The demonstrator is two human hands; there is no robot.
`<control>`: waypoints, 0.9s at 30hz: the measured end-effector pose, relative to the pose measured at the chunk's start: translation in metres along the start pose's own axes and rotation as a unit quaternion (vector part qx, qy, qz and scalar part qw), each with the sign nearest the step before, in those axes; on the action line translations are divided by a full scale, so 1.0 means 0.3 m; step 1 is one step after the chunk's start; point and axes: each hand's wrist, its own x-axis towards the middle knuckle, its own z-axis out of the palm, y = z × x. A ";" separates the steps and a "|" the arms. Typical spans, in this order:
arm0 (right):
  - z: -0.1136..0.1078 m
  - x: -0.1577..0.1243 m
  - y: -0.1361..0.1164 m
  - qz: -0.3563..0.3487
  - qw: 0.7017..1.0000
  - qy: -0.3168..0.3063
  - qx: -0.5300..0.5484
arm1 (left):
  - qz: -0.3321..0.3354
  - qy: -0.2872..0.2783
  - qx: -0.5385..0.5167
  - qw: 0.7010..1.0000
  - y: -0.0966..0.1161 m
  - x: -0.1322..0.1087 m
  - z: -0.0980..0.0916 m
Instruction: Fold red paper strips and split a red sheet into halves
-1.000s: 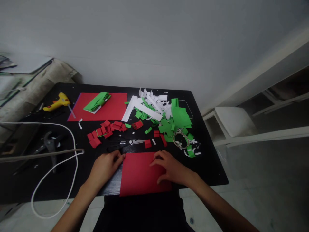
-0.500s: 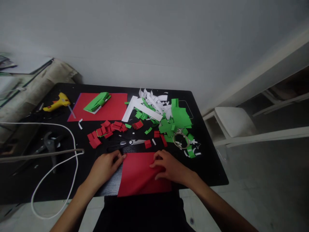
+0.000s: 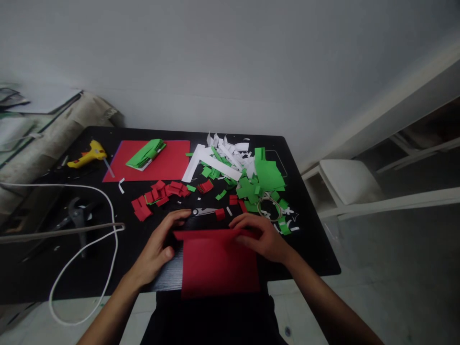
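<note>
A red paper sheet lies at the table's near edge, its far edge folded over in a narrow raised strip. My right hand pinches the right end of that fold between thumb and fingers. At the left end of the fold, my left hand is open, thumb and fingers apart, with its fingertips near the scissors. The scissors' handles are mostly hidden behind my left hand. Small red folded pieces lie beyond my left hand.
White strips and green paper are piled at the back right, beside a tape ring. A yellow glue gun, pliers and a looped white cable are on the left. Green folded paper rests on another red sheet.
The sheet's far edge has been folded over. My left hand has let go of its corner and spread towards the scissors; my right hand has moved right onto the fold.
</note>
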 end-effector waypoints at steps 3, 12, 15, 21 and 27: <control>-0.016 0.016 -0.017 0.074 0.994 0.037 0.069 | -0.062 0.008 -0.036 0.997 0.013 0.014 0.033; -0.012 0.076 -0.002 0.129 0.921 0.227 0.290 | -0.157 0.127 -0.096 0.975 0.099 0.067 0.085; -0.010 0.070 0.005 0.169 0.901 0.214 0.337 | -0.141 0.174 -0.081 0.971 0.093 0.062 0.078; 0.023 0.026 0.008 0.179 0.934 0.192 0.244 | -0.130 0.238 -0.099 0.957 0.076 0.064 0.090; 0.041 0.026 -0.013 0.142 0.948 0.259 0.118 | -0.081 0.311 -0.145 0.936 0.100 0.088 0.107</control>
